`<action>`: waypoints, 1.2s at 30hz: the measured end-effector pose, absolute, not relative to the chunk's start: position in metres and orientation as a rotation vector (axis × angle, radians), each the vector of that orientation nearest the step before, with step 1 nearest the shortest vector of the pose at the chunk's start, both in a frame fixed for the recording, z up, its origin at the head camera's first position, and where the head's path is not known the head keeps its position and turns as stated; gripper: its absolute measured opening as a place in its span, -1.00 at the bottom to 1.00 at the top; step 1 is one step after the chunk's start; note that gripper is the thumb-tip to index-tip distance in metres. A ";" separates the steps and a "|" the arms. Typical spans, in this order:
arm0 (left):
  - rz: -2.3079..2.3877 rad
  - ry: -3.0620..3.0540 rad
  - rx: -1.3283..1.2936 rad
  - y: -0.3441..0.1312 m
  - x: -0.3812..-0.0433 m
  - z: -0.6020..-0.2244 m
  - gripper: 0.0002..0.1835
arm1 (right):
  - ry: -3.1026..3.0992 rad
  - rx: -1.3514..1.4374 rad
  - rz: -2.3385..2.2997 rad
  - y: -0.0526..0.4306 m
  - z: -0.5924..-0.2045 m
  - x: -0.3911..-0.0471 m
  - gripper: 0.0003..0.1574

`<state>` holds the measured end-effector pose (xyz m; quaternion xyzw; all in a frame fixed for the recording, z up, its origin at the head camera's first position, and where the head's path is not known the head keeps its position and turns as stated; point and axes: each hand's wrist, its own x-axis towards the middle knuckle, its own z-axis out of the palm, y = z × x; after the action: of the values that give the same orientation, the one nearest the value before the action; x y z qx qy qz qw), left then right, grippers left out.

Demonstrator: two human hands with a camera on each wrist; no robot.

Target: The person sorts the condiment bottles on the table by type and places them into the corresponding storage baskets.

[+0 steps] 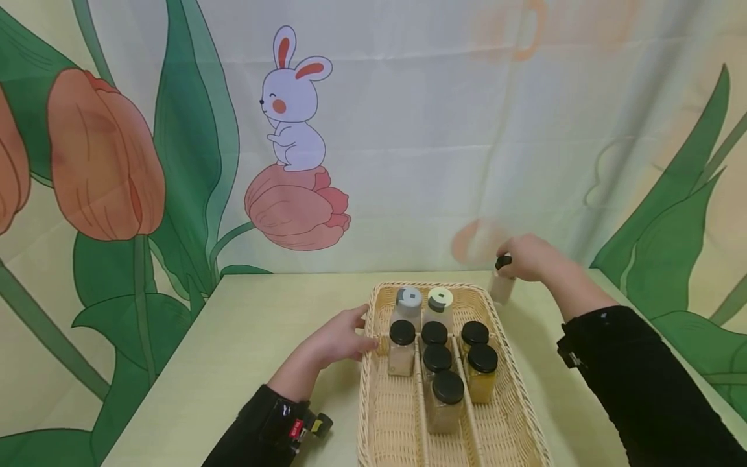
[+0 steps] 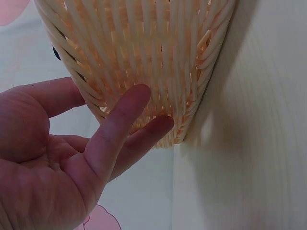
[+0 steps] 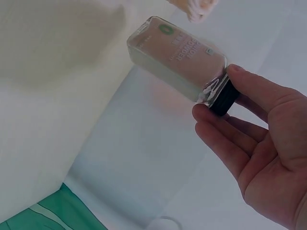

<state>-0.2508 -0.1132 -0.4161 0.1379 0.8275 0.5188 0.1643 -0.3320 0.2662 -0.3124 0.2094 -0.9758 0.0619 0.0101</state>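
My right hand (image 1: 528,257) pinches the black cap of a clear spice jar (image 3: 180,60) filled with pale brown powder. The jar (image 1: 501,288) is beyond the right side of a wicker basket (image 1: 516,363), held by its cap above the light table. The right wrist view shows green marks and printed lettering on the jar. My left hand (image 1: 338,337) holds the basket's left rim, with its thumb over the edge. In the left wrist view, other fingers (image 2: 120,115) lie against the woven outer wall.
Inside the divided basket stand several black-capped jars (image 1: 446,405), a grey-topped jar (image 1: 408,305) and a jar with a pale yellow-green top (image 1: 439,305). A printed cloth with a rabbit (image 1: 294,123) and tulips hangs behind the table (image 1: 280,305).
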 end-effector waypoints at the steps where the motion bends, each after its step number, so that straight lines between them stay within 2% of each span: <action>1: 1.476 2.360 0.394 -0.113 -0.251 -0.416 -0.07 | -3.038 0.661 0.191 0.266 -0.309 -0.331 -0.59; 10: 1.479 2.358 0.410 -0.114 -0.251 -0.415 -0.08 | -2.981 0.739 0.131 0.260 -0.277 -0.320 -0.61; 22: 1.462 2.372 0.397 -0.113 -0.252 -0.414 -0.06 | -2.974 0.709 0.131 0.252 -0.240 -0.301 -0.59; 36: 1.481 2.349 0.386 -0.113 -0.252 -0.416 -0.06 | -2.967 0.851 0.139 0.218 -0.212 -0.271 -0.57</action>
<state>-0.2519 -0.1132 -0.4162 0.1356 0.8260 0.5206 0.1681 -0.2713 0.2183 -0.2118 0.2755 -0.9599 0.0449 0.0260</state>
